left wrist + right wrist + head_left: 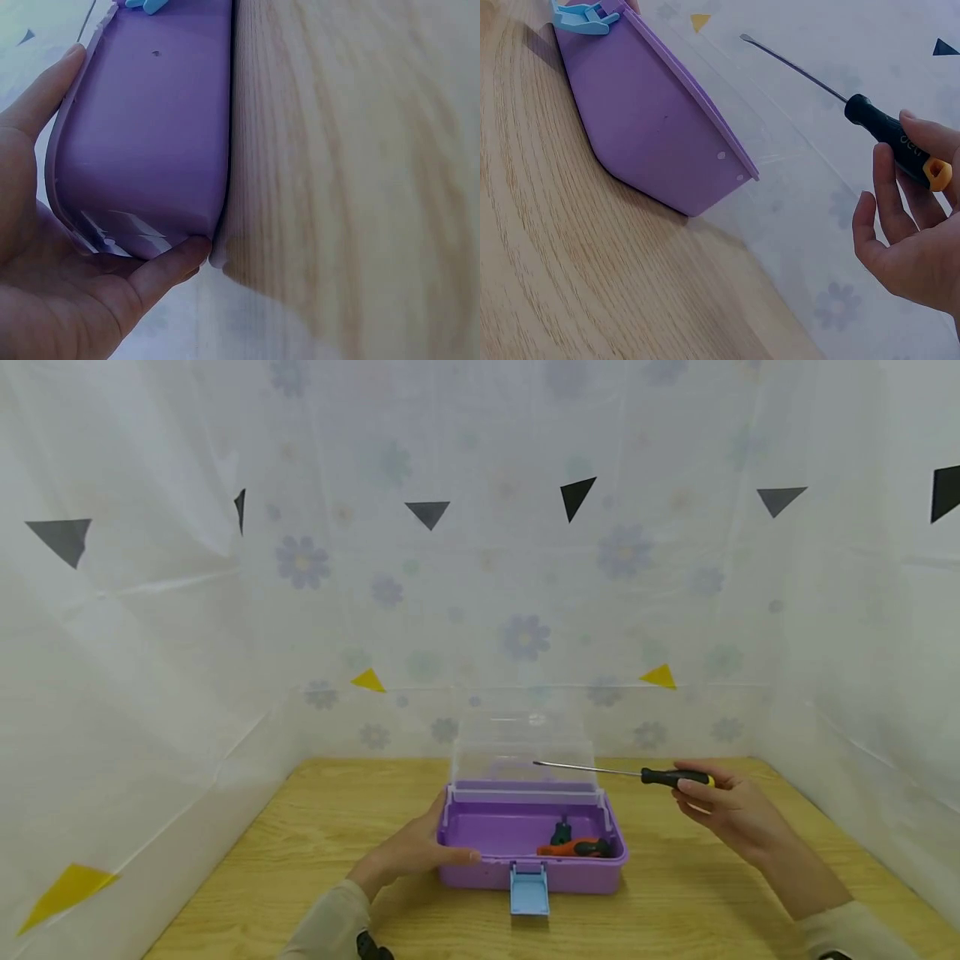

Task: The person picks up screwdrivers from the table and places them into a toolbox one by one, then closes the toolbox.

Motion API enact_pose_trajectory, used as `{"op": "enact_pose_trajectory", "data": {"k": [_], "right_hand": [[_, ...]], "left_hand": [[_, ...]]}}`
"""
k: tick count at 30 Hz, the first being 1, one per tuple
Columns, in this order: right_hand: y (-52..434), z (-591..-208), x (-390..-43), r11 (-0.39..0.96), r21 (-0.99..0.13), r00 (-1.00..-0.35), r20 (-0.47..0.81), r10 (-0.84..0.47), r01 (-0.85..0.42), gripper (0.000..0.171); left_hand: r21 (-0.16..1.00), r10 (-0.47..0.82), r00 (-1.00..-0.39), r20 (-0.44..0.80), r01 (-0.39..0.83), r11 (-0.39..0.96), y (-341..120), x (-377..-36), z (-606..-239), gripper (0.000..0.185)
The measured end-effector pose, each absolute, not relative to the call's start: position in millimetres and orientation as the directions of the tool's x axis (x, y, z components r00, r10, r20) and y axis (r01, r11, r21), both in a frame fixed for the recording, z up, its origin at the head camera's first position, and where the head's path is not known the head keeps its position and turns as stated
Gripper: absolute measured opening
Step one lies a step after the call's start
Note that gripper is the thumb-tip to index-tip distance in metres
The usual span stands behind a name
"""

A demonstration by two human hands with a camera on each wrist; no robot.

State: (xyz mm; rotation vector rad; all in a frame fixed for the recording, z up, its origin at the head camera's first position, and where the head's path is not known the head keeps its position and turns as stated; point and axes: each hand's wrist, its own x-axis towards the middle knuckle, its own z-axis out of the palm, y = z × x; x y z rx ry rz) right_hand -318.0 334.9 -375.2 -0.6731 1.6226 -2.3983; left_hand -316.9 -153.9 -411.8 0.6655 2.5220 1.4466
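Steadying the purple toolbox (483, 874) on the worktop (675, 877), it seems, your left hand (408, 852) curls its fingers round the left end, while your right hand (735, 810) pinches the screwdriver (651, 776) by its handle (663, 777) midair, presumably leaving the shaft (588, 767) free.

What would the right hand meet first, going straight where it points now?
Perhaps the raised, clear plastic lid: the held black-handled screwdriver overlaps it in the head view, but depth is unclear; it may pass in front.
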Motion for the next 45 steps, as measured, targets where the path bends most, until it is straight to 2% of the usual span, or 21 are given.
{"op": "enact_pose_trajectory", "data": {"k": [10, 18, 24, 38, 45], "right_hand": [[311.7, -378.6, -323.7, -0.259, -0.961, -0.877, 0.209, -0.434, -0.101, 0.037], [286.8, -382.7, -326.4, 0.006, -0.983, -0.895, 0.162, -0.416, -0.181, 0.034], [268.2, -381.4, -324.0, 0.149, -0.959, -0.906, 0.168, -0.389, -0.242, 0.042], [244.6, -383.8, -325.1, 0.255, -0.925, -0.904, 0.166, -0.395, -0.281, 0.044], [237.1, -379.5, -319.0, 0.301, -0.887, -0.874, 0.194, -0.445, -0.35, 0.056]], "left_hand": [[0.85, 0.45, -0.889, 0.085, 0.301, 0.433, -154.0, -318.4, -413.3, 0.128], [0.846, 0.457, -0.885, 0.093, 0.312, 0.432, -153.1, -316.1, -412.0, 0.128], [0.838, 0.444, -0.892, 0.089, 0.308, 0.45, -152.3, -313.7, -408.9, 0.129], [0.853, 0.462, -0.882, 0.094, 0.311, 0.419, -150.9, -314.8, -408.5, 0.128], [0.845, 0.436, -0.898, 0.057, 0.276, 0.458, -151.7, -313.0, -409.2, 0.13]]}}
